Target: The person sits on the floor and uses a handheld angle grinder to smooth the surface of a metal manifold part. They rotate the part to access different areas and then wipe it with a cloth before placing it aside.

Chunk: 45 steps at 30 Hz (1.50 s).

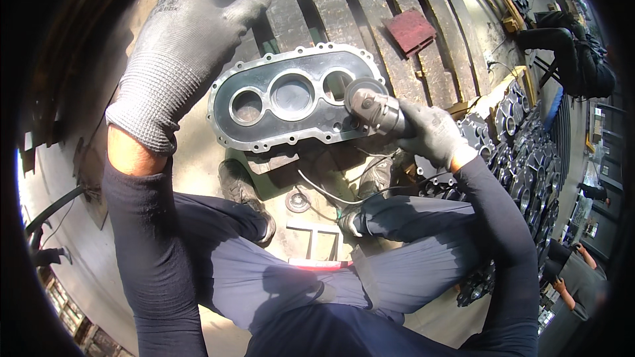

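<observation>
A grey metal housing cover (264, 135), oval with three round openings and bolt holes around its rim, lies in front of me. My right hand (433, 133), in a grey glove, is wrapped around an angle grinder (377, 111). The grinder's round disc (362, 92) overlaps the cover's right opening; whether it touches metal I cannot tell. Raised above the cover's far left side is my left hand (205, 16), also gloved. Its fingers are curled in and the thumb lies near them; their inner side is hidden, so anything held there does not show.
Beyond the cover lies a slatted wooden pallet (337, 10) with a dark red block (410, 32) on it. Many dark metal castings (522, 152) are heaped at the right. A cable (324, 192) runs below the cover, near my shoes. Other people (575, 284) are at the far right.
</observation>
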### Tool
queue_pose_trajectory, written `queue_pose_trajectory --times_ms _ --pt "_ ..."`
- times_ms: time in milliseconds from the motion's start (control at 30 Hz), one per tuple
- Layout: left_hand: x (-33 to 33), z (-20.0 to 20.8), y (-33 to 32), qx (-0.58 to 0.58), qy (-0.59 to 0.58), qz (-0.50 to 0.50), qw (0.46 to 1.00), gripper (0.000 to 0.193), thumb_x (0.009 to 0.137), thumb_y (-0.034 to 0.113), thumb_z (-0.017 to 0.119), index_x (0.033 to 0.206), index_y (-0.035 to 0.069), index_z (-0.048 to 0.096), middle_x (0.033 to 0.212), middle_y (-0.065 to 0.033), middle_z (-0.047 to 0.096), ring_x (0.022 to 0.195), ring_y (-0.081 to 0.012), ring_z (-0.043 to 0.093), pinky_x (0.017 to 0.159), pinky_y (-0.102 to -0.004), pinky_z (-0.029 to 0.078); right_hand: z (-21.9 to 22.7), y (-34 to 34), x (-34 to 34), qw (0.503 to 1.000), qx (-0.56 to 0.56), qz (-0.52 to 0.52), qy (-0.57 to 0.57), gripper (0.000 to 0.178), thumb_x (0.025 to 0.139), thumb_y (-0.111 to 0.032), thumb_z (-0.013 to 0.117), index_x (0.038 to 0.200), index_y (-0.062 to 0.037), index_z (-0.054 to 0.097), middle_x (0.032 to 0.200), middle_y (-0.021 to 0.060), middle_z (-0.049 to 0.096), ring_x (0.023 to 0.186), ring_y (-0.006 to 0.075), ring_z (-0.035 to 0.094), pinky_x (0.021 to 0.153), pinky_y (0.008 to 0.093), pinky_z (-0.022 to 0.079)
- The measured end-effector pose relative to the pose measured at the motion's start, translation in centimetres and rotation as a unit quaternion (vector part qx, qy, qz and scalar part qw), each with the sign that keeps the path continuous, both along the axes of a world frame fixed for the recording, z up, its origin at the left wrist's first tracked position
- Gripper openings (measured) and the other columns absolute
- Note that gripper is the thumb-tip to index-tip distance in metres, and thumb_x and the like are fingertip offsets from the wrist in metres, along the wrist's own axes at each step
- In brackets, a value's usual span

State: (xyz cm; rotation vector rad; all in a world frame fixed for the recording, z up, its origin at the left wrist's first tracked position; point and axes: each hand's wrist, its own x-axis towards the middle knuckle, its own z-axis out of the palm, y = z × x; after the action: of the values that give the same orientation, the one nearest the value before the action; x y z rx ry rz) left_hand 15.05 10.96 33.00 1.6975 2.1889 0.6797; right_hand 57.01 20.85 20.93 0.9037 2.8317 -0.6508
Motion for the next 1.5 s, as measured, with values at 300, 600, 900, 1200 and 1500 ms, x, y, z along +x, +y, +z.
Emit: queue_pose_trajectory --times_ms 300,600,900,1200,1500 --pt "0.0 0.3 0.1 -0.007 -0.010 -0.005 1.000 0.046 0.111 0.044 0.071 0.139 0.009 0.077 0.120 -0.0092 0.082 0.101 -0.0163 0.078 0.093 -0.0318 0.063 -0.1 4.5 -0.9 0.997 0.034 -0.050 -0.038 0.077 0.080 -0.026 0.090 0.149 -0.0104 0.059 0.123 0.0236 0.075 0.112 0.0443 0.074 0.096 0.0527 0.060" --pt "0.0 0.9 -0.2 0.004 -0.012 0.003 1.000 0.042 0.111 0.042 0.070 0.138 0.010 0.078 0.116 -0.0087 0.082 0.098 -0.0155 0.078 0.091 -0.0297 0.062 3.2 -0.2 -2.0 0.973 -0.098 -0.207 0.015 0.071 0.085 -0.040 0.089 0.146 -0.0101 0.068 0.122 0.0242 0.078 0.117 0.0409 0.077 0.102 0.0483 0.060" --pt "-0.5 1.2 -0.9 0.034 0.012 -0.016 0.999 0.042 0.113 0.041 0.068 0.139 0.008 0.077 0.122 -0.0123 0.082 0.108 -0.0220 0.080 0.098 -0.0359 0.063 1.6 -4.7 -5.3 0.983 -0.105 -0.145 -0.034 0.074 0.085 -0.044 0.089 0.147 -0.0118 0.063 0.125 0.0253 0.076 0.117 0.0443 0.075 0.100 0.0524 0.059" --pt "-0.7 1.3 -1.4 0.032 0.030 0.010 0.999 0.043 0.113 0.042 0.068 0.139 0.009 0.076 0.125 -0.0130 0.082 0.110 -0.0243 0.080 0.100 -0.0376 0.062 2.1 -4.6 -6.8 0.989 -0.048 -0.082 -0.111 0.059 0.088 -0.041 0.087 0.132 -0.0113 0.060 0.117 0.0226 0.075 0.113 0.0442 0.075 0.096 0.0553 0.059" --pt "1.1 3.5 -0.8 -0.004 -0.031 0.005 1.000 0.043 0.112 0.042 0.069 0.139 0.010 0.077 0.118 -0.0095 0.082 0.099 -0.0167 0.077 0.093 -0.0313 0.060 3.3 -3.4 -2.9 0.983 -0.052 -0.169 -0.053 0.064 0.084 -0.042 0.090 0.135 -0.0123 0.065 0.120 0.0215 0.078 0.111 0.0456 0.075 0.098 0.0548 0.059"
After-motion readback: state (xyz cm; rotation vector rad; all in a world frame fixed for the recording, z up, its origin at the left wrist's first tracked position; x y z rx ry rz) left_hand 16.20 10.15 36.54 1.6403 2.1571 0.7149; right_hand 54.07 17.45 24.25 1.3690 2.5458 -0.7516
